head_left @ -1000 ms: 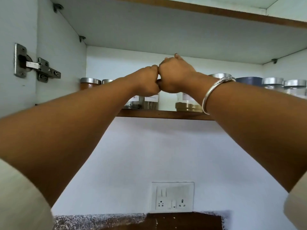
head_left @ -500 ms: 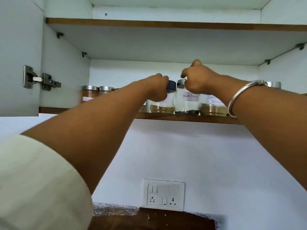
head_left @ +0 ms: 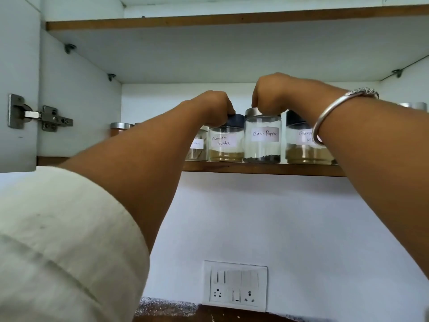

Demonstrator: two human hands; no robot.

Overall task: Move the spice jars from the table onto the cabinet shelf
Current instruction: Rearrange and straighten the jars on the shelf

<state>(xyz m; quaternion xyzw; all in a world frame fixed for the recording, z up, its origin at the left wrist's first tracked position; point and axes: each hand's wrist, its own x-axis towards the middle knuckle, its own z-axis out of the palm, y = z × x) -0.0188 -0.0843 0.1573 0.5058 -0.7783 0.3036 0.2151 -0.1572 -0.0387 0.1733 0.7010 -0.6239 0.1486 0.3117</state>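
Note:
Both arms reach up to the cabinet shelf (head_left: 255, 169). My left hand (head_left: 214, 108) grips the dark lid of the coriander powder jar (head_left: 226, 147), which stands on the shelf. My right hand (head_left: 274, 94) holds the silver lid of the black pepper jar (head_left: 262, 145), standing upright right beside it. A third labelled jar (head_left: 301, 149) with a dark lid stands to the right, partly hidden by my right wrist and its bangle. Another labelled jar (head_left: 198, 147) shows behind my left forearm.
More silver-lidded jars stand at the shelf's far left (head_left: 120, 129) and far right (head_left: 413, 106). An upper shelf board (head_left: 232, 18) is close above. The open cabinet door with hinge (head_left: 39, 116) is at left. A wall socket plate (head_left: 235, 285) sits above the dark counter (head_left: 167, 310).
My two hands, pressed together a second ago, have parted. Each now rests on its own jar lid at the shelf's front edge; the view has tilted upward slightly.

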